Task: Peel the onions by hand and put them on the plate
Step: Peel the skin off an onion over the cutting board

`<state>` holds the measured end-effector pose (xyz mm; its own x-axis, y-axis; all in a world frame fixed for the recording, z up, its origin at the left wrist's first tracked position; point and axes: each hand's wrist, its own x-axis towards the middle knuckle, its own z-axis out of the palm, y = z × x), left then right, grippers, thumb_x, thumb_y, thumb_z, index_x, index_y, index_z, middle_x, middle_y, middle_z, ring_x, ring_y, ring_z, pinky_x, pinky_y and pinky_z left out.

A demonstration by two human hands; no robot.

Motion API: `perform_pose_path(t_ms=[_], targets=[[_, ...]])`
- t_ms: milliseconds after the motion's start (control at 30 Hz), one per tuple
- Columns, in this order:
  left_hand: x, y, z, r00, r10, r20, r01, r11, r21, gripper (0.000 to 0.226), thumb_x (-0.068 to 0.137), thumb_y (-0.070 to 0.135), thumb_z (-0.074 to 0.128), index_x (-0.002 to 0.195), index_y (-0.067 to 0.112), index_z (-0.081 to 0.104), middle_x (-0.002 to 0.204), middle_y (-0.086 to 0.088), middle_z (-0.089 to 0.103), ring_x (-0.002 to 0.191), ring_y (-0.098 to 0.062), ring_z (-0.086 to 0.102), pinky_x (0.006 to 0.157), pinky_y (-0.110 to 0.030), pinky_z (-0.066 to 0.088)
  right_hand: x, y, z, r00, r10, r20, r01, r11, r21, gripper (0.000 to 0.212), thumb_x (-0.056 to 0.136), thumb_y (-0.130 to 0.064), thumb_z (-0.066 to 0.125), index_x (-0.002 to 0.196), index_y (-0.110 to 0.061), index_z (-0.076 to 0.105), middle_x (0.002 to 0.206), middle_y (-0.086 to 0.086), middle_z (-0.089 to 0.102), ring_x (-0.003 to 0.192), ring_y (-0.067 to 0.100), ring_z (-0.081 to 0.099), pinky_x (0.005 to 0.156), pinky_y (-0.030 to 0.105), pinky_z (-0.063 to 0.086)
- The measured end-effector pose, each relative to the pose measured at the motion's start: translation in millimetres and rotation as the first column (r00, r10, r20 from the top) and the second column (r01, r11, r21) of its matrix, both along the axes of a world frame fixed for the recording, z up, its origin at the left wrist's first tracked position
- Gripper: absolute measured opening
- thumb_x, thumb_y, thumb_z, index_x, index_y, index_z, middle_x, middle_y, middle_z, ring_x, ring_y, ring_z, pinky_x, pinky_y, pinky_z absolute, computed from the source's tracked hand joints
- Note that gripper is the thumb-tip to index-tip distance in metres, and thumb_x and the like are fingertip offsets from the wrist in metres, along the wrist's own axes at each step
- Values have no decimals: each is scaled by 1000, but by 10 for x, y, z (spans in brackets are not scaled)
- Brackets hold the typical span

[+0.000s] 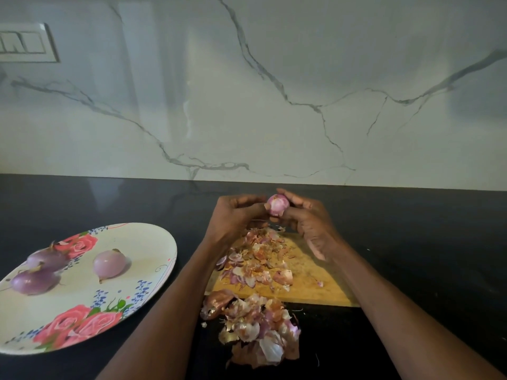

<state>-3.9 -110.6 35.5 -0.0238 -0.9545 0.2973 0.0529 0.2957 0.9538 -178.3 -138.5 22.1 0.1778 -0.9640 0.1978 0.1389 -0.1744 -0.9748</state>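
Onion, small and pink, sits raised above the far end of the wooden cutting board, gripped from both sides. The left hand curls its fingers against the onion's left side, while the right hand wraps around its right and underside, thumb near the top. A flap of skin sticks out at the onion's left edge. Loose peels litter the board, and a second heap of peels lies on the black countertop just in front of it. To the left, a floral plate holds three peeled onions, two of them touching near its left rim. A marble-patterned wall rises behind.
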Motion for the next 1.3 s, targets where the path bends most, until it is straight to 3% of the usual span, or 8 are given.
perform_pose_path(t_ms=[133, 267, 467, 600, 767, 1000, 1300], targets=[[17, -37, -21, 994, 22, 111, -15, 998, -63, 20, 87, 6, 73, 107, 3, 74, 92, -12, 78, 79, -23, 74, 73, -27, 61, -10, 24, 37, 997, -1, -74, -2, 999, -52, 53, 82, 1, 76, 131, -16, 66, 119, 0, 74, 108, 17, 69, 82, 24, 57], [46, -55, -77, 976, 51, 213, -24, 992, -127, 25, 88, 10, 74, 112, 3, 74, 96, -8, 78, 85, -24, 76, 79, -35, 62, -5, 74, 57, 993, 5, -121, -14, 997, -76, 54, 81, 5, 76, 131, -15, 66, 118, 1, 73, 97, 5, 71, 75, 19, 56], [35, -57, -115, 942, 138, 304, -76, 975, -208, 24, 87, 17, 76, 109, 8, 76, 92, -3, 78, 81, -19, 76, 79, -43, 63, 26, 56, 22, 978, -74, -195, 49, 990, -132, 55, 78, 1, 81, 127, -21, 69, 118, -1, 74, 109, 14, 69, 92, 33, 59], [26, -42, -126, 921, 193, 338, -101, 957, -272, 22, 87, 23, 76, 104, 10, 78, 87, 1, 78, 76, -15, 75, 74, -46, 62, 32, 77, 37, 971, -87, -222, 53, 987, -155, 56, 76, 0, 83, 127, -20, 69, 118, -1, 74, 107, 8, 69, 87, 24, 57], [32, -64, -194, 912, 244, 329, -151, 947, -284, 14, 86, 23, 78, 96, 15, 81, 82, -1, 78, 74, -26, 75, 68, -55, 59, 49, 123, 29, 977, -69, -203, 44, 991, -123, 55, 74, 5, 82, 123, -18, 71, 113, 0, 75, 105, 13, 70, 78, 19, 55], [-32, -54, -159, 913, 282, 294, -201, 940, -275, 8, 86, 19, 79, 91, 14, 81, 79, -1, 77, 72, -27, 74, 66, -53, 60, 76, 128, 37, 988, -63, -142, 48, 993, -106, 51, 76, 6, 80, 122, -16, 72, 109, 1, 76, 97, 12, 72, 69, 16, 53], [-109, -71, -117, 903, 342, 261, -284, 929, -237, 6, 84, 15, 79, 87, 9, 80, 75, -3, 76, 71, -24, 74, 66, -48, 61, 74, 134, 40, 998, 48, 43, -49, 999, 22, 44, 81, 8, 74, 120, -12, 69, 111, 4, 77, 105, 20, 72, 83, 31, 58]])
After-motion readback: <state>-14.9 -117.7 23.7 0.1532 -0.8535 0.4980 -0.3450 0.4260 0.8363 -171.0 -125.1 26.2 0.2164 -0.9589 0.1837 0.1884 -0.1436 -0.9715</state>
